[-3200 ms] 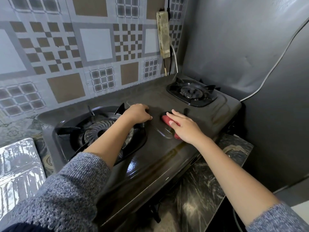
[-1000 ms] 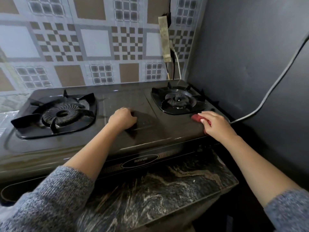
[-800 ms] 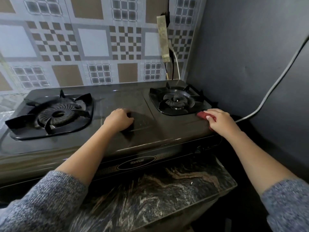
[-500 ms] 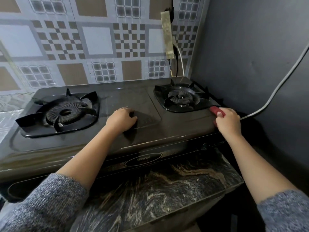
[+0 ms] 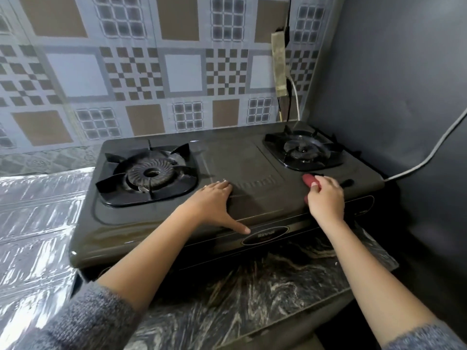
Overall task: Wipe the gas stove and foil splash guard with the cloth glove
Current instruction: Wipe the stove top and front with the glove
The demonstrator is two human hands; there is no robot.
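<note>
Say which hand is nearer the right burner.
Right. The right hand, gripping the cloth glove, is just in front of the right burner; the left hand rests flat on the stove, farther left.

Your gas stove (image 5: 252, 157) sits on the counter (image 5: 278, 286), backed against the tiled wall (image 5: 182, 72). Left burner (image 5: 149, 173) sits mid-depth, right burner (image 5: 304, 150) further back. Foil splash guard (image 5: 35, 223) lies left of the stove. Your left hand (image 5: 214, 203) rests flat on the stove's middle. Your right hand (image 5: 326, 198) holds the cloth glove (image 5: 309, 180) on the stove, just before the right burner. A cable (image 5: 424, 160) runs along the wall to the right.
</note>
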